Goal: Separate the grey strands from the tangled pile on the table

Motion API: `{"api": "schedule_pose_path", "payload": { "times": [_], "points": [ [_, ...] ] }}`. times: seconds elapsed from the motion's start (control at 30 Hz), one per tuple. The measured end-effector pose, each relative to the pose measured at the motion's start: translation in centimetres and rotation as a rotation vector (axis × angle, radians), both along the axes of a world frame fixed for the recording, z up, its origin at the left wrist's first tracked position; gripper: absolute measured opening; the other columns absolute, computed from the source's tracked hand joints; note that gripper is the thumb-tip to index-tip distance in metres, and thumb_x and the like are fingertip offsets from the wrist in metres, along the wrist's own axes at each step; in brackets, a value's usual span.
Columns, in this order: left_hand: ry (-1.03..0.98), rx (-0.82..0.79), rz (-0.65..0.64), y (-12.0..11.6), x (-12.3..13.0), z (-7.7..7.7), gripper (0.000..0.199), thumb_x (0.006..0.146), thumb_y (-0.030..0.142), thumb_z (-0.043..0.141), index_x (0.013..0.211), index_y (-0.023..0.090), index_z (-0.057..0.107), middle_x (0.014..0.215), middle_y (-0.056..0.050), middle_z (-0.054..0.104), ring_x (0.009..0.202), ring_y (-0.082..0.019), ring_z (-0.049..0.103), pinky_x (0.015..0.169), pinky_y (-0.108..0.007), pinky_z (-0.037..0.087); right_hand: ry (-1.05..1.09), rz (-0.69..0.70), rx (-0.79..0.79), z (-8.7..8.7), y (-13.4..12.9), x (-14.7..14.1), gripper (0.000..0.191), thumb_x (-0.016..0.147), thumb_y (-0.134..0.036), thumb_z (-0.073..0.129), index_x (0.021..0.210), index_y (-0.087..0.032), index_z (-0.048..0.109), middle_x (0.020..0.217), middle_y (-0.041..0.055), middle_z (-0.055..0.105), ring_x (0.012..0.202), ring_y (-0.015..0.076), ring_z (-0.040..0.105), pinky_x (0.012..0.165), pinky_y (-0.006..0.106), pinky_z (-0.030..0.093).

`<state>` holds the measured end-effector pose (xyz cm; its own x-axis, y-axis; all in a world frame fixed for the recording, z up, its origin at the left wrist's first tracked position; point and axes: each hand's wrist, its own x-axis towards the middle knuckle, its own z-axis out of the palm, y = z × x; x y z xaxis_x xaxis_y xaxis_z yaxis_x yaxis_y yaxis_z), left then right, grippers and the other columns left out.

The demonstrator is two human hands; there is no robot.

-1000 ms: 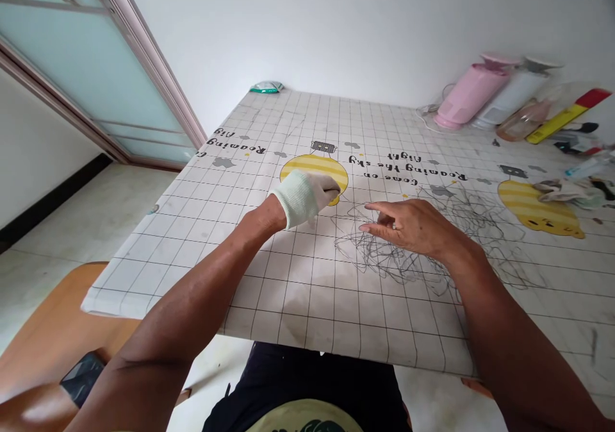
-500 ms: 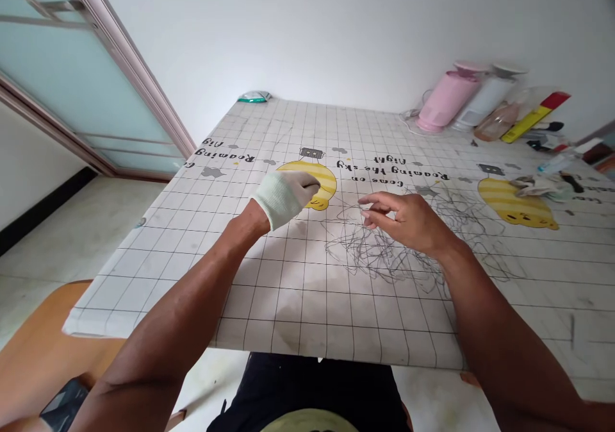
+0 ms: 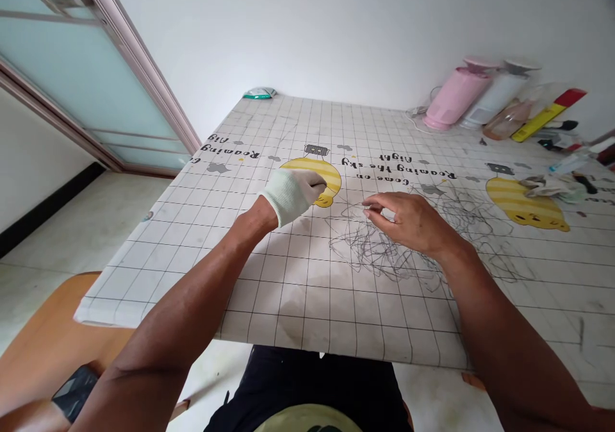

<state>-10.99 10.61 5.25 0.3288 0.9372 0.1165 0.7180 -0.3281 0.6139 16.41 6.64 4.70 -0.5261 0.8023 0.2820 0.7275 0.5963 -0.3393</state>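
Note:
A loose tangle of thin dark strands [image 3: 384, 252] is spread over the tablecloth [image 3: 298, 316], partly hidden by my right hand. My left hand [image 3: 300, 191] wears a pale knitted glove and is closed, thumb and fingers pressed together, above a yellow balloon print. Whatever lies between those fingertips is too fine to make out. My bare right hand [image 3: 408, 220] hovers over the upper part of the tangle. Its thumb and forefinger curve toward each other with a small gap at the tips, and I see nothing clearly held there.
Against the wall at the back right stand a pink cylinder [image 3: 456, 95], a white cylinder [image 3: 494, 99], a bottle [image 3: 509, 118] and a yellow-red box [image 3: 548, 115]. A crumpled glove [image 3: 548, 185] lies at the right. A small green-white packet [image 3: 259, 93] sits at the far left corner.
The view has shifted slightly, moving everything a little to the right. My right thumb and forefinger have come closer together. The left hand stays closed.

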Motion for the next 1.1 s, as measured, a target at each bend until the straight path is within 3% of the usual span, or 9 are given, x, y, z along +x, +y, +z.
{"api": "schedule_pose_path", "payload": {
  "times": [0.13, 0.23, 0.4, 0.7, 0.83, 0.93, 1.1],
  "points": [
    [0.053, 0.021, 0.0, -0.4, 0.5, -0.3, 0.031, 0.096, 0.029, 0.048, 0.077, 0.021, 0.072, 0.071, -0.004, 0.063, 0.067, -0.016, 0.053, 0.057, -0.031, 0.037, -0.086, 0.058, 0.074, -1.0, 0.0, -0.7, 0.03, 0.108, -0.032, 0.056, 0.13, -0.021, 0.073, 0.099, 0.0091, 0.08, 0.088, 0.0257, 0.072, 0.077, 0.039, 0.054],
    [0.072, 0.029, -0.052, -0.5, 0.6, -0.5, 0.031, 0.096, 0.031, 0.049, 0.078, 0.022, 0.072, 0.07, -0.004, 0.061, 0.069, -0.017, 0.054, 0.057, -0.031, 0.037, -0.147, 0.108, 0.073, -2.0, -0.1, -0.9, 0.038, 0.111, -0.029, 0.046, 0.138, -0.019, 0.07, 0.084, 0.0075, 0.076, 0.074, 0.0224, 0.067, 0.068, 0.036, 0.049],
    [0.101, -0.008, -0.072, -0.4, 0.3, -0.4, 0.031, 0.096, 0.032, 0.049, 0.083, 0.022, 0.075, 0.072, -0.004, 0.064, 0.069, -0.017, 0.055, 0.058, -0.029, 0.038, -0.06, 0.119, 0.025, -2.9, 0.0, -1.2, 0.039, 0.111, -0.029, 0.046, 0.139, -0.021, 0.071, 0.074, 0.0036, 0.072, 0.066, 0.0184, 0.063, 0.064, 0.032, 0.046],
    [0.008, 0.003, 0.03, 0.1, -0.4, 0.3, 0.03, 0.096, 0.031, 0.052, 0.096, 0.023, 0.08, 0.086, -0.005, 0.075, 0.081, -0.019, 0.063, 0.067, -0.03, 0.047, 0.071, -0.017, -0.258, -1.4, -0.2, -1.1, 0.053, 0.099, -0.042, 0.069, 0.148, -0.027, 0.061, 0.091, 0.0023, 0.08, 0.065, 0.0178, 0.069, 0.065, 0.033, 0.055],
    [-0.023, 0.014, 0.078, 0.4, -0.9, 0.5, 0.03, 0.096, 0.031, 0.052, 0.1, 0.024, 0.081, 0.096, -0.005, 0.078, 0.084, -0.02, 0.065, 0.071, -0.031, 0.05, 0.066, 0.004, -0.244, -1.0, -0.2, -0.6, 0.035, 0.105, -0.039, 0.059, 0.135, -0.025, 0.071, 0.088, 0.0034, 0.08, 0.068, 0.0184, 0.072, 0.067, 0.034, 0.055],
    [-0.015, 0.001, 0.09, 0.6, -1.0, 0.4, 0.031, 0.096, 0.031, 0.052, 0.1, 0.024, 0.082, 0.097, -0.005, 0.078, 0.083, -0.02, 0.066, 0.071, -0.032, 0.049, 0.022, 0.076, -0.193, -0.9, -0.4, -0.5, 0.038, 0.111, -0.037, 0.046, 0.136, -0.021, 0.07, 0.082, 0.0032, 0.076, 0.069, 0.0181, 0.071, 0.068, 0.034, 0.054],
    [-0.022, 0.002, 0.07, 0.5, -1.1, 0.1, 0.03, 0.096, 0.033, 0.053, 0.099, 0.023, 0.082, 0.095, -0.005, 0.077, 0.081, -0.018, 0.065, 0.066, -0.03, 0.048, -0.111, 0.171, -0.061, -1.2, -0.7, -0.5, 0.043, 0.112, -0.031, 0.038, 0.14, -0.02, 0.069, 0.069, 0.0004, 0.067, 0.055, 0.0152, 0.056, 0.057, 0.031, 0.043]
  ]
}}
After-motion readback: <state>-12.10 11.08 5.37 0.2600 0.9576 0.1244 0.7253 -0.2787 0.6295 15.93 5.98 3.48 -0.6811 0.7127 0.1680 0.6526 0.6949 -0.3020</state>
